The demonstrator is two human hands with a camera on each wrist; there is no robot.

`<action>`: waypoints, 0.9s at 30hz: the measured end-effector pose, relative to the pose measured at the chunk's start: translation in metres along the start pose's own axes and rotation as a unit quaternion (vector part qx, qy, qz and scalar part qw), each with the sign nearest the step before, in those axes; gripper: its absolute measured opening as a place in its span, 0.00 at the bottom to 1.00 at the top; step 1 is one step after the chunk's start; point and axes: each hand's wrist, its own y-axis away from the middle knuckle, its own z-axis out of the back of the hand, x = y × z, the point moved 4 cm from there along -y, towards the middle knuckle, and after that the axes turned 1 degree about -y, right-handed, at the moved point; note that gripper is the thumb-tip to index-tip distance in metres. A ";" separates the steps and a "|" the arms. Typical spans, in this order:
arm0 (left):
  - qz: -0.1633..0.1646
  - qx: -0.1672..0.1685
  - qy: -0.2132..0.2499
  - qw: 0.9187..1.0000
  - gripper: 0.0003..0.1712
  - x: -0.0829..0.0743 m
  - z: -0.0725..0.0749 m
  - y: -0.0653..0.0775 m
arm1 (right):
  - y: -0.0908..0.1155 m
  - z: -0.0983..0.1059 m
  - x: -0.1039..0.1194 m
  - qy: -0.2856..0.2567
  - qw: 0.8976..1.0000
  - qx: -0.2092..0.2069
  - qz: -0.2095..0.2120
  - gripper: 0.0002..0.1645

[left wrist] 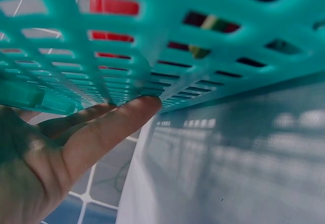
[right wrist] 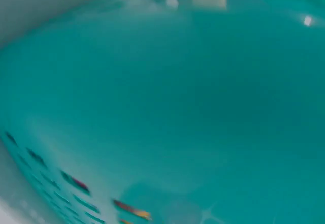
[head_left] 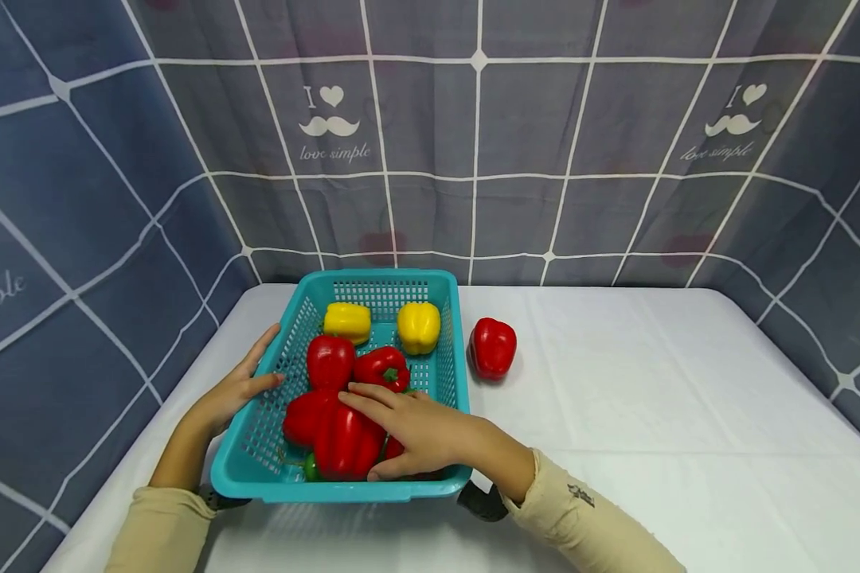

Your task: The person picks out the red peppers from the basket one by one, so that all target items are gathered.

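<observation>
The head view is bright and clear, the right wrist view blurred.

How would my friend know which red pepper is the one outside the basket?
Find the big turquoise basket on the white table. Just beyond its right side, toward the back, sits a shiny red pepper. It's the only pepper on the bare tabletop; the other peppers you can see are inside the basket.

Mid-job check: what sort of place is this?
Probably a small staged work booth: a grey-blue checked fabric curtain hangs behind and on both sides of a white cloth-covered table, which holds a turquoise perforated plastic basket of glossy red and yellow bell peppers.
</observation>
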 end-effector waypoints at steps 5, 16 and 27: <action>-0.003 -0.004 -0.007 1.000 0.46 -0.001 0.001 -0.004 | -0.007 0.005 0.001 0.000 1.000 0.004 0.000 0.55; 0.001 -0.006 0.002 1.000 0.46 0.000 -0.001 -0.005 | -0.011 -0.002 0.000 -0.008 1.000 -0.021 0.010 0.55; -0.002 -0.004 0.006 1.000 0.45 0.001 0.000 -0.003 | -0.007 0.005 -0.004 -0.085 0.995 -0.052 -0.006 0.57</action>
